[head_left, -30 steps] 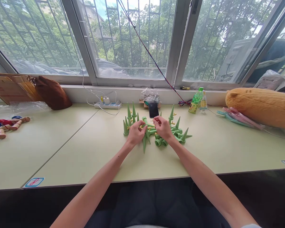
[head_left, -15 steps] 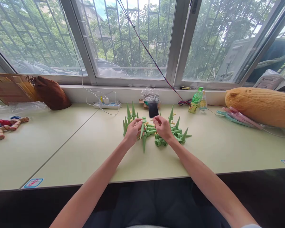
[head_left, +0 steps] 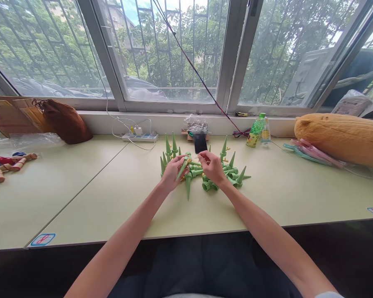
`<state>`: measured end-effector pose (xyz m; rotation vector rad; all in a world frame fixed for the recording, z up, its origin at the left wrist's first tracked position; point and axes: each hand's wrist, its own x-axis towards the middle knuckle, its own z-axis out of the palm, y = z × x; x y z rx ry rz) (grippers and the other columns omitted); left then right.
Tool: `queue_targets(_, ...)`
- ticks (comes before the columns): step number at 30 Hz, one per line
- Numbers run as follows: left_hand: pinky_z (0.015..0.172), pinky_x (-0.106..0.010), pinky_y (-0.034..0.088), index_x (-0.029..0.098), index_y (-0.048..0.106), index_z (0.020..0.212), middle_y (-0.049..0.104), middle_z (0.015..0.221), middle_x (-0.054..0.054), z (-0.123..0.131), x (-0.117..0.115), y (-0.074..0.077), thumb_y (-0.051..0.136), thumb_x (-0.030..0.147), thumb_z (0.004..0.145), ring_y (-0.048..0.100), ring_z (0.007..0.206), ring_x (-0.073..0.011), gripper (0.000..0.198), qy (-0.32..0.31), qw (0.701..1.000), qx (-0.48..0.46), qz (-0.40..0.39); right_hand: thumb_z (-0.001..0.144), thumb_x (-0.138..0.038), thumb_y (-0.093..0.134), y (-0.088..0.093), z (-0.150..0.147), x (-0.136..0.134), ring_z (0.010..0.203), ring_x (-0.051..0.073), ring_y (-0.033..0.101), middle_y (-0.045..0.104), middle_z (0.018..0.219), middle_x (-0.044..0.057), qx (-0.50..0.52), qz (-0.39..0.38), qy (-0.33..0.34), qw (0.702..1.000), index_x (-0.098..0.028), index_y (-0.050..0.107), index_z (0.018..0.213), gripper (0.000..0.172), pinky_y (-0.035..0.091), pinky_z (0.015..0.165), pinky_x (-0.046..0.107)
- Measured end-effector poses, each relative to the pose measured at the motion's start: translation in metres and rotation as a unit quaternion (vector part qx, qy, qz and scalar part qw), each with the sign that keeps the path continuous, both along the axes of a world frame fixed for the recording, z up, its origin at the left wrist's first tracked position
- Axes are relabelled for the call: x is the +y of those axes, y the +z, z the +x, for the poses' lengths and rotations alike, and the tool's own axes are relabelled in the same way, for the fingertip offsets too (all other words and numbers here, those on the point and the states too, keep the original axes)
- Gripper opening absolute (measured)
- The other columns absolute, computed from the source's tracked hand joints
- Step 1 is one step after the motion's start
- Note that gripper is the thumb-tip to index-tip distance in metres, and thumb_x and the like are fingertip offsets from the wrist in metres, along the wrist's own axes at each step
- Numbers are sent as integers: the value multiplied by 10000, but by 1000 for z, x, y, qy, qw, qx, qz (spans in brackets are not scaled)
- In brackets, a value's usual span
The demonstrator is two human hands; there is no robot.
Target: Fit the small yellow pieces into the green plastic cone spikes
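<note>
My left hand (head_left: 173, 172) is closed around a green plastic plant watering spike (head_left: 182, 169), its tip slanting down and toward me, with a small yellow valve near its wide end. Just to the right, my right hand (head_left: 211, 166) pinches a tiny pale piece, too small to name, pointing toward the spike. Under and around both hands lie more green spikes (head_left: 188, 189). Several stand upright with yellow valves behind my left hand and at the right (head_left: 224, 148). Others lie on their sides with open round ends (head_left: 207, 186) beneath my right wrist.
A black phone (head_left: 200, 142) leans on a small box behind the spikes. Farther right stand a green-capped bottle (head_left: 256, 131) and a tan plush cushion (head_left: 342, 138). At the left are a power strip (head_left: 141, 137), a brown bag (head_left: 65, 122) and wooden toys (head_left: 6, 166) on the table (head_left: 112, 198).
The spike in my left hand has turned, its tip swinging left and its yellow valve now showing. My right hand has shifted very slightly left, still pinching.
</note>
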<state>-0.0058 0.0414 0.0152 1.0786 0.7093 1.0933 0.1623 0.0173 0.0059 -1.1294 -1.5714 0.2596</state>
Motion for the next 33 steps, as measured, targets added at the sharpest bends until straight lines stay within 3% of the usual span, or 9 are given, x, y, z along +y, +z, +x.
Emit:
queue_targets(5,462,-227,417,151,616,895,548,645,9,4,3,-5,651,337,776,491,476,-81,223,95,992,52,59,927,-421,450,3,-3,-4,739,172,598,665,851,66,2,-6,20,1000,-191,647,918,302,466,599,261)
queue_targets(11,465,-224,417,161,644,906,604,724,-15,3,9,-15,649,396,761,513,501,-88,276,167,972,125,106,926,-409,456,1,-3,-3,732,169,589,670,846,59,-8,-1,28,1000,-193,655,917,294,470,617,264)
queue_targets(33,490,-222,419,165,641,870,608,789,-38,4,2,-8,645,445,765,512,556,-99,299,179,961,165,133,914,-388,497,-1,-2,-2,693,149,565,663,829,48,2,-7,60,998,-185,654,909,256,430,551,242)
